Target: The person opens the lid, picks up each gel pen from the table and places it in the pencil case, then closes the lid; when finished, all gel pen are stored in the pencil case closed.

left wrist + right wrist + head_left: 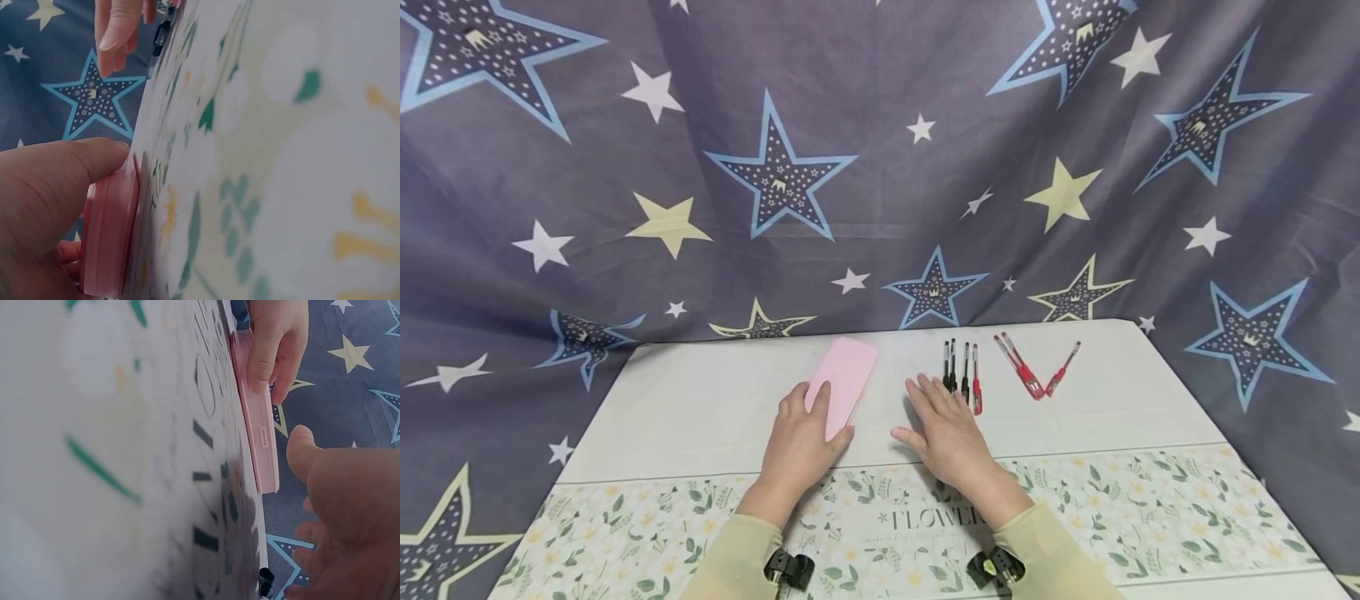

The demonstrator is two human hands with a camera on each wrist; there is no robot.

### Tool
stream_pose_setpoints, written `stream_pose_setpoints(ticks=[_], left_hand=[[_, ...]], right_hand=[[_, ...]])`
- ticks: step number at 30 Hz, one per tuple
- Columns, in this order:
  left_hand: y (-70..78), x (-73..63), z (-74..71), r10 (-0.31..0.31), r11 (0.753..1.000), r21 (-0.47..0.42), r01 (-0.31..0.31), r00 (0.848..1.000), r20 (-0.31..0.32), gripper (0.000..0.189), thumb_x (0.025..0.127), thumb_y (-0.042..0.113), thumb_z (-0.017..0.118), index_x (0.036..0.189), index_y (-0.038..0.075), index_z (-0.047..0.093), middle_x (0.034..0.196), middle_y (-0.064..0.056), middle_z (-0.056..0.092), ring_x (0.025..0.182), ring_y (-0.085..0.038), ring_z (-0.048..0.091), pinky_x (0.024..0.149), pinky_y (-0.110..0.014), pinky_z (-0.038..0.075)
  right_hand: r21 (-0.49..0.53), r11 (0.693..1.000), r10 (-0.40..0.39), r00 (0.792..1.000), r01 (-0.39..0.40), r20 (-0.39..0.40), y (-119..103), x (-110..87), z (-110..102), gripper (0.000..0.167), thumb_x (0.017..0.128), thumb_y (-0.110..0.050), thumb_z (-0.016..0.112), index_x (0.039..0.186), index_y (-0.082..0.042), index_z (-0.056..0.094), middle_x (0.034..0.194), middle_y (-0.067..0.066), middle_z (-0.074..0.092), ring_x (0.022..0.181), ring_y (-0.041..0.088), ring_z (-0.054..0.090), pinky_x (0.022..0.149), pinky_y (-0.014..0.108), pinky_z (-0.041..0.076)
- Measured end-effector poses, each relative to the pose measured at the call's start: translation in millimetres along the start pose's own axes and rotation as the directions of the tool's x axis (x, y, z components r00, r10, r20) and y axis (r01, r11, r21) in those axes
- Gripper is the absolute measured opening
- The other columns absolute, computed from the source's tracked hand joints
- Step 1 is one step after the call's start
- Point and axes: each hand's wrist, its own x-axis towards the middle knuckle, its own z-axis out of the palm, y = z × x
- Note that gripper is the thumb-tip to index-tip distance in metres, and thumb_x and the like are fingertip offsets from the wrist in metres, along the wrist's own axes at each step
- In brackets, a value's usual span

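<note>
A long pink case (853, 367) with rounded corners lies on the table, tilted a little to the right. My left hand (801, 433) grips its near part, thumb along the right side and fingers over the left. In the right wrist view a small catch shows on the side of the pink case (253, 419). My right hand (951, 437) is spread palm down with straight fingers, holding nothing. Its fingertips overlap the near ends of some black pens (953, 362) in the head view. One red pen (977, 383) lies at the right end of that row.
Farther right, two red pens (1021, 367) lie side by side, with another red pen (1063, 369) slanting away from them. A flower-printed band (647, 517) crosses the near part of the white table (715, 400). Behind hangs a grey star-patterned cloth (880, 192).
</note>
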Motion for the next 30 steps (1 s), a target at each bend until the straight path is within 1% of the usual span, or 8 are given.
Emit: stream_pose_setpoints(ticks=[6,12,18,25,30], left_hand=[[-7.1,-0.7,-1.5,0.032,0.999,-0.038,-0.032,0.999,0.005,0.081,0.099,0.033,0.081,0.162,-0.005,0.049,0.161,-0.038,0.042,0.15,-0.056,0.042,0.123,-0.065,0.04],[-15.9,-1.3,-0.9,0.057,0.995,-0.086,-0.056,0.998,0.008,0.079,0.098,0.029,0.08,0.163,-0.003,0.049,0.164,-0.034,0.043,0.151,-0.055,0.041,0.124,-0.067,0.038],[-26.2,-2.0,-0.7,0.055,0.985,-0.164,-0.044,0.997,0.06,0.083,0.098,0.029,0.081,0.168,0.004,0.045,0.171,-0.029,0.037,0.157,-0.052,0.035,0.125,-0.067,0.036],[-39.2,-2.0,0.8,0.097,0.971,-0.224,-0.078,0.992,0.074,0.082,0.096,0.026,0.08,0.169,0.007,0.045,0.173,-0.024,0.036,0.159,-0.048,0.034,0.123,-0.068,0.038],[-40.5,-2.6,-1.8,0.116,0.962,-0.259,-0.092,0.99,0.079,0.08,0.095,0.024,0.079,0.167,0.009,0.049,0.174,-0.021,0.037,0.159,-0.046,0.034,0.122,-0.068,0.04]], right_hand=[[0.014,0.998,-0.055,0.998,0.055,-0.003,2,3.8,1,0.082,0.108,-0.044,0.07,0.17,-0.001,0.038,0.174,0.025,0.037,0.162,0.047,0.031,0.13,0.067,0.025],[0.025,0.995,-0.094,0.996,0.094,0.0,6,10.6,-1,0.084,0.106,-0.045,0.073,0.17,-0.002,0.039,0.173,0.023,0.039,0.161,0.045,0.033,0.131,0.063,0.027],[0.057,0.988,-0.14,0.99,0.141,-0.016,5,16.1,-6,0.084,0.104,-0.041,0.078,0.169,-0.003,0.042,0.172,0.023,0.041,0.16,0.046,0.035,0.129,0.065,0.029],[0.049,0.982,-0.184,0.983,0.184,-0.011,2,27.6,-2,0.084,0.101,-0.041,0.081,0.167,-0.002,0.045,0.171,0.024,0.042,0.159,0.047,0.036,0.128,0.066,0.031],[0.066,0.977,-0.201,0.98,0.201,-0.011,-1,34.7,1,0.085,0.099,-0.04,0.084,0.166,-0.002,0.048,0.17,0.024,0.043,0.159,0.047,0.036,0.128,0.066,0.03]])
